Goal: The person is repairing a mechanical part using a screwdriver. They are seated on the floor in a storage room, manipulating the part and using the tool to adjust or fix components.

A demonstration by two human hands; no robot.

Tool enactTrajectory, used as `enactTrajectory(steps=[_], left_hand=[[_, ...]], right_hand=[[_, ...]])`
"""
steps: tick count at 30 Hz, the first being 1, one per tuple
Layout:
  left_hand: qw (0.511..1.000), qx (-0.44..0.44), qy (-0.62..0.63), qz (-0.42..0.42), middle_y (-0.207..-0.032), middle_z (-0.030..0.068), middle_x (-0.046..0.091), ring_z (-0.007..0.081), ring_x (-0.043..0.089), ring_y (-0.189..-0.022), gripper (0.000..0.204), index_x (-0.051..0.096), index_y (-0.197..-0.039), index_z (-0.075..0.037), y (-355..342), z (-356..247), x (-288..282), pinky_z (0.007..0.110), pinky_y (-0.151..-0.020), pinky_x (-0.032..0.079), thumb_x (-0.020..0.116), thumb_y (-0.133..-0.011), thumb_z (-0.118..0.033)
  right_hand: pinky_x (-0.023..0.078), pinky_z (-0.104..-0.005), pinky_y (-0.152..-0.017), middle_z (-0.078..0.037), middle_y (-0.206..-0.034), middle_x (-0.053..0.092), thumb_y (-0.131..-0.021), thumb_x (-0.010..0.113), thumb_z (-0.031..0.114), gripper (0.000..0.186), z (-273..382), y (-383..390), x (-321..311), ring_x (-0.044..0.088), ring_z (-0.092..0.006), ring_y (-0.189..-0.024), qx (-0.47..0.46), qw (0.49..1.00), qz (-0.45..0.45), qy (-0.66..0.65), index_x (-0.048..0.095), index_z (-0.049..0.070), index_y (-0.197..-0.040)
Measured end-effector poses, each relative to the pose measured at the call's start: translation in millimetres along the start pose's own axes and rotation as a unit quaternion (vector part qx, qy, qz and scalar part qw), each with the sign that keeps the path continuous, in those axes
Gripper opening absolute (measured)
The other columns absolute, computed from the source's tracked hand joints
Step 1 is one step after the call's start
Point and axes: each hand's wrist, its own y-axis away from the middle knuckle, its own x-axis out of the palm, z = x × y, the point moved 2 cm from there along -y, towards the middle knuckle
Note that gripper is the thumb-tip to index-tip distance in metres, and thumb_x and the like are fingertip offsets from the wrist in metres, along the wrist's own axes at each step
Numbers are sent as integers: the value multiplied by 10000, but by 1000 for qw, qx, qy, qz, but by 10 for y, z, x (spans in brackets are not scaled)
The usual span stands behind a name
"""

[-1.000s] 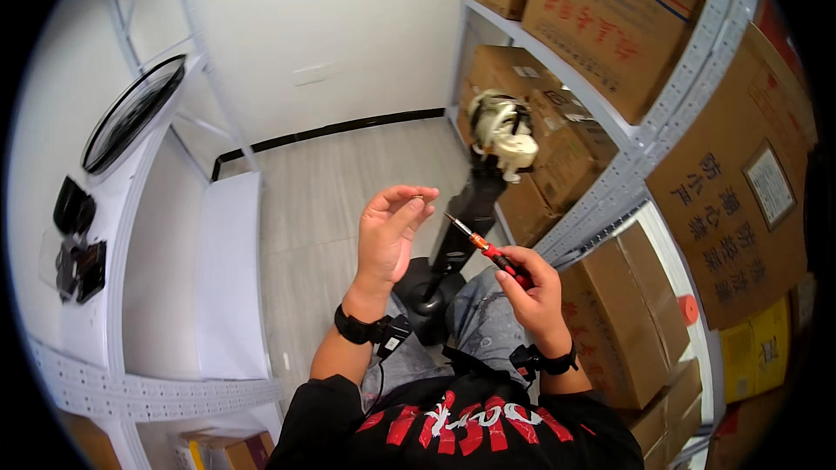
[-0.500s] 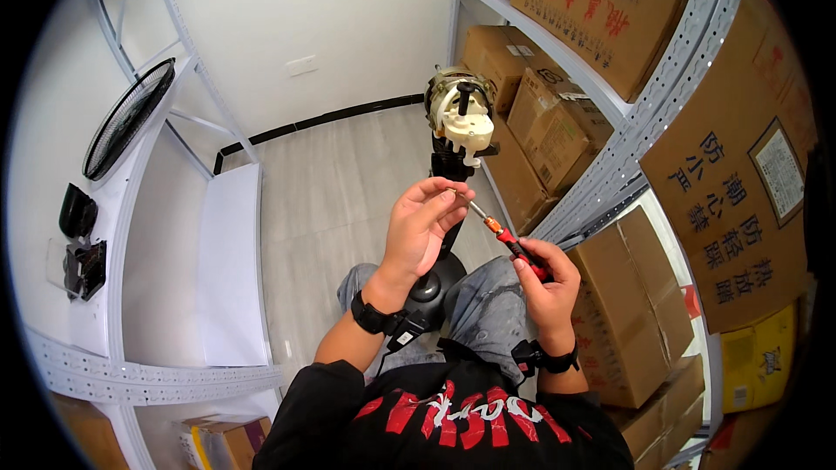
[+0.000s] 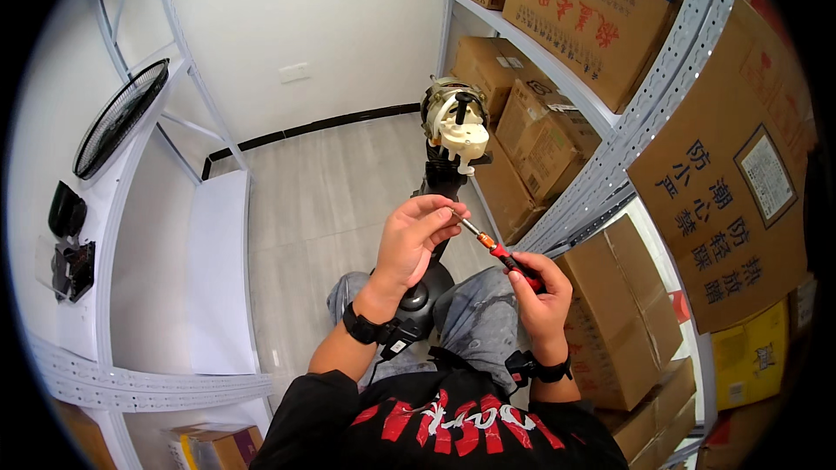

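Note:
My right hand [image 3: 542,294] is closed round the red-and-black handle of a screwdriver [image 3: 493,246], whose shaft slants up and to the left. At the shaft's tip, the thumb and fingers of my left hand [image 3: 418,235] pinch together. Whatever small piece may lie between those fingertips is too small to make out. Just beyond my hands stands a fan motor [image 3: 461,126] with a cream plastic housing and a black knob on top. It sits on a black stand [image 3: 446,176], and the round base [image 3: 427,296] shows between my knees.
A left shelf [image 3: 131,209] carries a black fan grille [image 3: 122,117] and dark plastic parts [image 3: 71,265]. Cardboard boxes [image 3: 549,135] fill the metal rack on the right. A large carton [image 3: 723,174] leans close on that side, above a yellow package [image 3: 751,361].
The view has shifted slightly, so the scene sits a little lower and to the left. My hands keep the same hold on the screwdriver and at its tip.

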Motion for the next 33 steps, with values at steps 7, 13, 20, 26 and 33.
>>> enactTrajectory(steps=[7, 13, 20, 26, 33], left_hand=[[998, 36, -59, 3, -1110, 165, 744, 246, 736, -1034, 193, 663, -1178, 0, 25, -108, -96, 330, -860, 623, 644, -990, -36], [992, 73, -98, -5, -1153, 181, 737, 230, 731, -1047, 275, 628, -1271, 19, 12, -189, -28, 315, -879, 605, 638, -1012, -72], [974, 153, -165, -2, -1188, 178, 724, 210, 720, -1041, 363, 562, -1369, 35, -153, -325, -35, 287, -855, 574, 613, -1040, -108], [779, 343, -523, -45, -1389, 140, 590, 280, 601, -1238, 676, 519, -1459, -116, -626, -641, -200, 379, -998, 509, 787, -839, -85], [811, 345, -470, 52, -1568, 106, 440, 289, 460, -1422, 763, 509, -1489, -169, -972, -631, -145, 440, -1095, 465, 820, -797, -92]], right_hand=[[449, -177, -618, -101, -996, 727, -951, 667, -17, 269, -74, 39, 138, 599, -53, -721, 96, 985, 24, -144, 643, -41, -1217], [439, -176, -590, -108, -995, 737, -952, 666, -17, 286, -106, 61, 278, 572, -39, -681, 78, 985, -1, -155, 629, -29, -1235], [455, -177, -612, -95, -1018, 738, -944, 690, -13, 267, 72, -14, 344, 603, -49, -728, 47, 994, -65, -78, 650, -25, -1208], [455, -182, -633, -82, -1045, 732, -939, 692, -21, 286, 142, -48, 301, 597, -43, -746, 34, 993, -70, -93, 658, -36, -1223], [441, -184, -594, -77, -996, 728, -934, 689, -22, 280, 189, -140, 389, 583, -52, -692, -37, 994, -98, 41, 685, -24, -1215]])
